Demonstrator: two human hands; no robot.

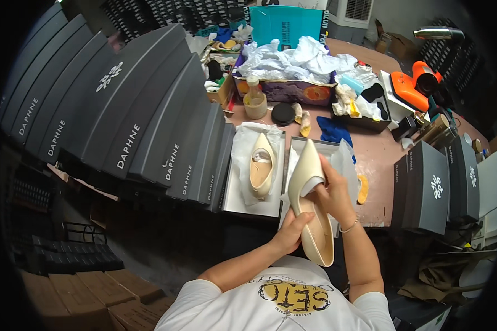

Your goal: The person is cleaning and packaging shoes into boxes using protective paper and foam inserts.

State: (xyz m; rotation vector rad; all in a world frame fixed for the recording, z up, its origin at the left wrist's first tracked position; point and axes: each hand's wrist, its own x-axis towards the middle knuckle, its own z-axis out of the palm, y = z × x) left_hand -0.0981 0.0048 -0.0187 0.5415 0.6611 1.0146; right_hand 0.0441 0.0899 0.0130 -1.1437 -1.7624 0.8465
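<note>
A cream pointed-toe pump (300, 176) is held up in front of me, its toe pointing away. My left hand (290, 230) grips it round the side near the middle, thumb over the edge. Around the toe end is my right hand (333, 186), its fingers at the opening beside white paper stuffing (311, 186). A matching pump (262, 165) lies on white tissue in an open shoebox (247, 206) to the left. Beneath the held shoe is another open box part (299, 144) with tissue paper (345, 161), partly hidden by the shoe and my hands.
Dark grey shoeboxes (149, 110) stand in a long row at left; more boxes (428, 187) stand at right. Behind are a purple carton (284, 91) of crumpled paper, a glue jar (254, 102), a round black lid (283, 114), a blue cloth (333, 130) and an orange heat gun (411, 91).
</note>
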